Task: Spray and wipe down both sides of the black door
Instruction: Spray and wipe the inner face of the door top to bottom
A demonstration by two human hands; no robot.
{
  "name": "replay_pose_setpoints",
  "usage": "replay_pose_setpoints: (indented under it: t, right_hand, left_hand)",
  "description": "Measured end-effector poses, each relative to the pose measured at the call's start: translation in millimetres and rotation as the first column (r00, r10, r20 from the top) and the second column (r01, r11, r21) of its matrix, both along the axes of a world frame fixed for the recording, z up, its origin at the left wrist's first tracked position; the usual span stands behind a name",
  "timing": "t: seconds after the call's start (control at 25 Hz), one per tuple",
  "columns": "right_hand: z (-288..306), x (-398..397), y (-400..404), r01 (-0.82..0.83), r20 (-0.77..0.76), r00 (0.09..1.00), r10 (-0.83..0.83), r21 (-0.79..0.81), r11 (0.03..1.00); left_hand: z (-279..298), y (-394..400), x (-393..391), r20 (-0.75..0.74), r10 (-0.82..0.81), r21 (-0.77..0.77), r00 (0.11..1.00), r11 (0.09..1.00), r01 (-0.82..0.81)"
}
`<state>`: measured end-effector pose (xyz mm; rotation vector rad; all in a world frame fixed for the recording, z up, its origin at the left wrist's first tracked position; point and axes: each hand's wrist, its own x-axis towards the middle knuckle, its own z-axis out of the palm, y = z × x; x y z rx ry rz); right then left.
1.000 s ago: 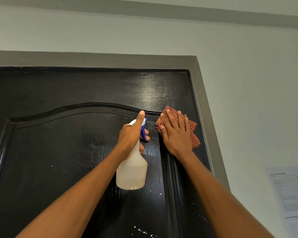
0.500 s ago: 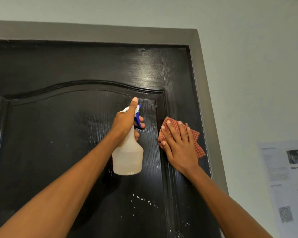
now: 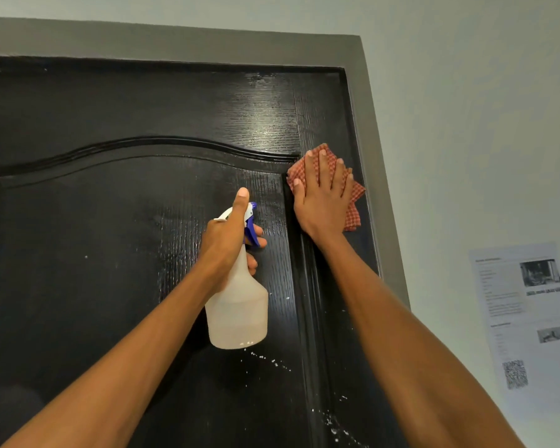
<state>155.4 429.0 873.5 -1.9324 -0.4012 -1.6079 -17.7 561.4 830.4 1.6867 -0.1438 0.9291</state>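
Note:
The black door (image 3: 110, 237) fills the left and middle of the view, its arched panel wet and shiny, with white foam specks low down near its right stile. My left hand (image 3: 227, 244) grips the neck of a translucent white spray bottle (image 3: 240, 312) with a blue trigger, thumb up along the head, held close to the panel. My right hand (image 3: 324, 198) lies flat with straight fingers on a red checked cloth (image 3: 353, 195), pressing it against the door's right stile just below the arch corner.
A grey door frame (image 3: 366, 124) runs along the top and down the right side. Pale wall lies to the right, with a printed paper notice (image 3: 527, 315) bearing photos and a QR code stuck on it.
My right hand has slid the cloth upward along the right stile toward the arch corner. The left hand with the bottle has stayed about where it was.

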Motion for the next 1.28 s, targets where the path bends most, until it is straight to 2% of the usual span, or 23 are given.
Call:
replay_pose_setpoints:
  t: [0.08, 0.24, 0.36, 0.48, 0.6, 0.68, 0.8, 0.88, 0.96, 1.04, 1.12, 1.2, 1.24, 1.28]
  right_hand:
    - [-45.9, 0.9, 2.2, -0.006, 0.039, 0.999, 0.007, -0.020, 1.000]
    - [-156.6, -3.6, 2.9, -0.052, -0.082, 0.995, 0.056, 0.052, 0.997]
    - [-248.7, -15.7, 0.8, -0.062, -0.244, 0.962, 0.118, 0.225, 0.972]
    - [-333.9, -34.1, 11.3, -0.004, -0.410, 0.887, 0.214, 0.454, 0.891]
    - [-351.7, -48.5, 24.5, 0.018, -0.479, 0.829, 0.287, 0.536, 0.844]
    - [-326.8, -48.6, 26.1, 0.027, -0.449, 0.853, 0.267, 0.549, 0.835]
    - [-251.8, -40.2, 25.7, -0.056, -0.330, 0.926, 0.186, 0.366, 0.929]
    - [-192.2, -35.1, 24.9, -0.141, -0.212, 0.963, 0.167, 0.132, 0.981]
    - [-165.3, -28.1, 26.5, -0.099, -0.068, 0.994, 0.090, -0.138, 0.985]
    - [-181.4, -27.6, 28.2, -0.069, 0.052, 0.994, 0.098, -0.402, 0.913]
    - [-232.3, -31.1, 29.9, -0.031, 0.115, 0.984, 0.139, -0.650, 0.759]
    - [-256.1, -28.4, 22.4, 0.013, 0.167, 0.970, 0.176, -0.761, 0.648]
    - [-245.5, -25.3, 16.9, 0.031, 0.190, 0.964, 0.188, -0.779, 0.626]
    - [-226.3, -22.2, 14.3, 0.042, 0.206, 0.963, 0.176, -0.756, 0.653]
  left_hand:
    - [-14.9, 0.6, 0.1, -0.018, -0.011, -0.014, 1.000, 1.000, 0.010]
    - [-48.5, -6.0, 0.0, -0.081, -0.051, -0.053, 0.995, 0.997, 0.047]
    - [-67.1, -10.1, -5.7, -0.084, -0.080, -0.076, 0.993, 0.994, 0.074]
    - [-86.0, -9.3, -13.8, -0.126, -0.078, -0.074, 0.989, 0.995, 0.069]
    - [-107.1, -6.3, -21.2, -0.168, -0.066, -0.047, 0.984, 0.997, 0.059]
    - [-113.0, -2.0, -25.4, -0.172, -0.060, -0.046, 0.983, 0.998, 0.053]
    - [-107.1, 1.2, -29.0, -0.161, -0.052, -0.030, 0.986, 0.998, 0.047]
    - [-98.7, 1.2, -32.2, -0.125, -0.039, -0.009, 0.991, 0.999, 0.038]
    - [-93.2, 3.2, -34.5, -0.105, -0.024, 0.009, 0.994, 1.000, 0.025]
    - [-94.4, 9.1, -37.0, -0.096, 0.006, 0.022, 0.995, 1.000, -0.004]
    - [-101.8, 19.0, -40.9, -0.102, 0.038, 0.024, 0.994, 0.999, -0.036]
    - [-109.1, 31.3, -48.3, -0.109, 0.075, 0.030, 0.991, 0.997, -0.072]
    - [-112.2, 37.3, -52.7, -0.112, 0.093, 0.031, 0.989, 0.995, -0.090]
    - [-114.5, 43.3, -57.1, -0.117, 0.107, 0.032, 0.987, 0.994, -0.104]
